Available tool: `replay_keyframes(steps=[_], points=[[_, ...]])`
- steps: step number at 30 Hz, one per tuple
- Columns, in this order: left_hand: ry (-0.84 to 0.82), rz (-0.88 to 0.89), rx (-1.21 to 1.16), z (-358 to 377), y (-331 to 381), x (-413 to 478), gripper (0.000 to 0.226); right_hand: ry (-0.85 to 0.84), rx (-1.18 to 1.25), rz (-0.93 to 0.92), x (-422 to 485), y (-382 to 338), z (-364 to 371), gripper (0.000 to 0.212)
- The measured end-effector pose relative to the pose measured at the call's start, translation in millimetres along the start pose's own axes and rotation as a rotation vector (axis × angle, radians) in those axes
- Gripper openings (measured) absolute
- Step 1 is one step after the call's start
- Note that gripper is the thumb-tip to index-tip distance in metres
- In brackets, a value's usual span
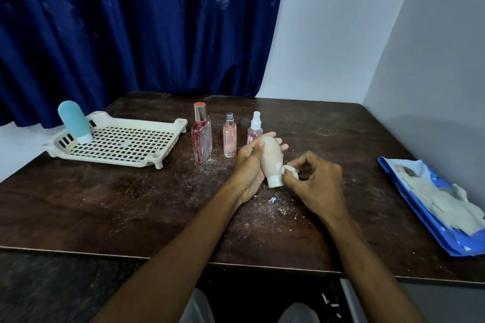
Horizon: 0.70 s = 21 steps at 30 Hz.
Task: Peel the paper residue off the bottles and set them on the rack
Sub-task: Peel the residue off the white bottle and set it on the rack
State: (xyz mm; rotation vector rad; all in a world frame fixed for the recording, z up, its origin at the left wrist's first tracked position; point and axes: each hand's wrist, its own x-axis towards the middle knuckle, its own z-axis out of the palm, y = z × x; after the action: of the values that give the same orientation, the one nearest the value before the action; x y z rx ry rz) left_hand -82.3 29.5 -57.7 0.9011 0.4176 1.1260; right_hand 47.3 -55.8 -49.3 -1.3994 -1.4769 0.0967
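At the far left of the worktop (131, 204) sits the rack (110, 160). A blue bottle (74, 120) stands cap-down at its left end, and the rest of its grid is free. Right of the rack, three bottles stand upright in a row on the worktop: a red bottle (202, 136), a pink bottle (230, 136) and a spray bottle (254, 126).

Just near of the spray bottle, the left hand (248, 165) is curled round a beige bottle (271, 157), thumb over its far, rounded end. The bottle's long axis runs far to near and its white cap (275, 181) points at the person. A pale patch (277, 165) of residue shows on the body just above the cap.

The right hand (317, 181) touches the bottle from the right. Its fingers are drawn in narrowly, pinching a small white wad (290, 170) against the bottle beside that patch. Whether the wad is a wipe or peeled paper I cannot tell.

The rack lies well to the left, so the left hand looks better placed to carry the bottle there. White crumbs (273, 200) litter the worktop under the hands. A blue packet (430, 207) lies at the right edge.
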Motion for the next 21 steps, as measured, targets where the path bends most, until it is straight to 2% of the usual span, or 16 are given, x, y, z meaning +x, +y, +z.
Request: replay_keyframes(steps=[6,12,16,21], points=[[-0.011,0.001,-0.029,-0.3,0.1,0.0,0.034,-0.028,-0.004,-0.091,-1.8,-1.4,-0.3,0.015],[-0.025,-0.005,-0.03,1.1,-1.1,0.4,0.035,0.047,-0.003,-0.062,2.7,2.0,2.2,0.012],[-0.017,-0.002,-0.024,0.2,-0.4,0.7,0.034,0.0,-0.02,-0.148,-0.8,-1.5,1.0,0.015],[-0.019,-0.006,-0.013,1.4,0.0,-0.4,0.035,0.035,-0.038,-0.104,2.0,2.0,1.3,0.013]])
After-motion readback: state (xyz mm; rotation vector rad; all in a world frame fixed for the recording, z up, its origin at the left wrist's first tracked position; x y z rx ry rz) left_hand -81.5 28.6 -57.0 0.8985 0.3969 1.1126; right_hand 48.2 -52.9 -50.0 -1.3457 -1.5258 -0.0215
